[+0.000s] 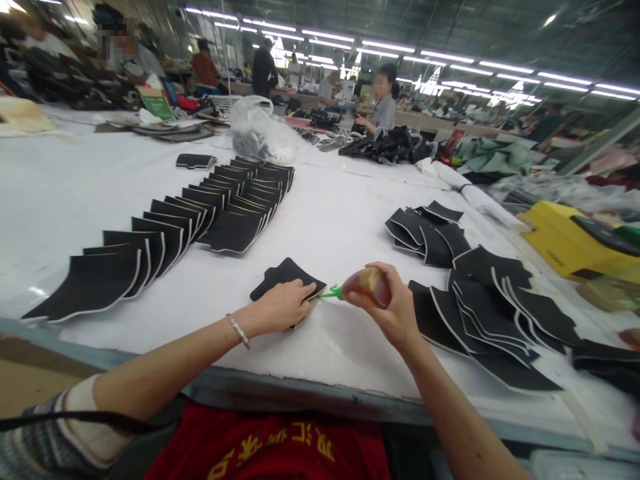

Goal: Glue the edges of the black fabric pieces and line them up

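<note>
A black panel (283, 275) with a pale edge lies on the white table near its front. My left hand (285, 305) rests over this panel and holds it down at its right side, the forefinger along the top and the other fingers bent near the edge. In my right hand (395, 310) is a squeeze bottle (367, 288) of amber liquid, tipped sideways, with the fingers wrapped round it. Its thin green nozzle (331, 292) points left and meets the panel's right edge, close to my left fingertips.
Overlapping rows of black panels (170, 230) fan out on the left. Looser piles of panels (480, 310) lie on the right, near a yellow box (575, 240). Farther back are a clear plastic bag (260, 127) and black straps (385, 143). Several people work beyond the table.
</note>
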Motion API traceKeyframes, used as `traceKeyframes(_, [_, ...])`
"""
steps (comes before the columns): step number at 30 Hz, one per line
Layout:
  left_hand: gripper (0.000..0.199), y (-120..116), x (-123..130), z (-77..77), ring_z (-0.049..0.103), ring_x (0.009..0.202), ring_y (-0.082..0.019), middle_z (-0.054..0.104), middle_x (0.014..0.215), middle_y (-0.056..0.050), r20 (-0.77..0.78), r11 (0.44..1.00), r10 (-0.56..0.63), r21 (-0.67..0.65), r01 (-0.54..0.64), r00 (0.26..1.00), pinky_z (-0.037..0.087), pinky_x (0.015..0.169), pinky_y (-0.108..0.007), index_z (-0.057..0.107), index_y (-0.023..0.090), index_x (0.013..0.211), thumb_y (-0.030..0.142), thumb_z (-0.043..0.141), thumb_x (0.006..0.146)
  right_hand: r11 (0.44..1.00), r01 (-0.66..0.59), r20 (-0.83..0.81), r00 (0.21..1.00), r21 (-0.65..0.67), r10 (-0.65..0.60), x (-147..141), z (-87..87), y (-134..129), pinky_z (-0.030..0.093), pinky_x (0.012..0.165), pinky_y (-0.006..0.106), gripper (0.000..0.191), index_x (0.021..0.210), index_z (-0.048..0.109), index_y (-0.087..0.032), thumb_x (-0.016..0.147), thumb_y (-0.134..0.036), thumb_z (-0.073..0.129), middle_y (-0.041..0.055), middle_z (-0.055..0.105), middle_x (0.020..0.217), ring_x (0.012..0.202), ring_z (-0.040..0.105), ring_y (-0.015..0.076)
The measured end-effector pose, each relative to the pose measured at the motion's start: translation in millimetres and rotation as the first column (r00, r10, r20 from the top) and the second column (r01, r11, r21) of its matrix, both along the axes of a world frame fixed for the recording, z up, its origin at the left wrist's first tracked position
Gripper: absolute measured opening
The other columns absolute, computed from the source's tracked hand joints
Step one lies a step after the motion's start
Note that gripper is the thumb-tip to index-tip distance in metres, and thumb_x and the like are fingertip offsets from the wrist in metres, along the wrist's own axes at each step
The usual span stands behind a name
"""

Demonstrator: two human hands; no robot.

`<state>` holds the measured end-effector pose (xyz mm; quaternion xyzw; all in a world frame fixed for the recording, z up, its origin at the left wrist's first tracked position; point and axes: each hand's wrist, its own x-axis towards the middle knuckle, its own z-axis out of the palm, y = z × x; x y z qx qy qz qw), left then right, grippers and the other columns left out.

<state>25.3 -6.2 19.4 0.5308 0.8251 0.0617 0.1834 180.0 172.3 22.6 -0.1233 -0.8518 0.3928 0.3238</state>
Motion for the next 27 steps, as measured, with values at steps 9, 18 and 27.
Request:
traceKeyframes(9, [0.054, -2.7, 1.1, -0.2, 0.064, 0.094, -0.027, 0.062, 0.108, -0.013, 0.016, 1.000, 0.008, 0.006, -0.008, 1.000, 0.046, 0.083, -0.036, 0.044, 0.016, 0.145, 0.026, 0.034, 0.093, 0.989, -0.012, -0.003, 1.000, -0.145, 0.011, 2.4, -3.7, -0.2, 0.048, 0.084, 0.039, 0.049, 0.110, 0.056, -0.026, 0.074, -0.049, 0.080, 0.0018, 0.062, 0.101, 0.090, 0.061, 0.0242])
traceKeyframes(18, [0.051, -5.8, -0.7, -0.4, 0.063, 0.094, -0.025, 0.061, 0.107, -0.012, 0.001, 1.000, -0.026, 0.006, 0.026, 1.000, 0.046, 0.081, -0.033, 0.044, 0.016, 0.144, 0.025, 0.032, 0.095, 0.980, 0.016, -0.019, 1.000, -0.198, -0.020, 4.7, -7.6, -6.5, 0.047, 0.087, 0.040, 0.049, 0.109, 0.057, -0.025, 0.073, -0.048, 0.080, 0.0019, 0.062, 0.101, 0.092, 0.060, 0.0247])
traceKeyframes(27, [0.052, -7.5, -0.1, -3.9, 0.063, 0.089, -0.024, 0.059, 0.107, -0.011, -0.003, 1.000, -0.024, 0.011, 0.024, 1.000, 0.046, 0.078, -0.033, 0.041, 0.016, 0.146, 0.025, 0.031, 0.096, 0.972, -0.003, -0.016, 1.000, -0.234, 0.000, 10.6, -10.1, -15.5, 0.047, 0.088, 0.039, 0.048, 0.110, 0.058, -0.026, 0.073, -0.047, 0.080, 0.0018, 0.061, 0.102, 0.093, 0.059, 0.0246])
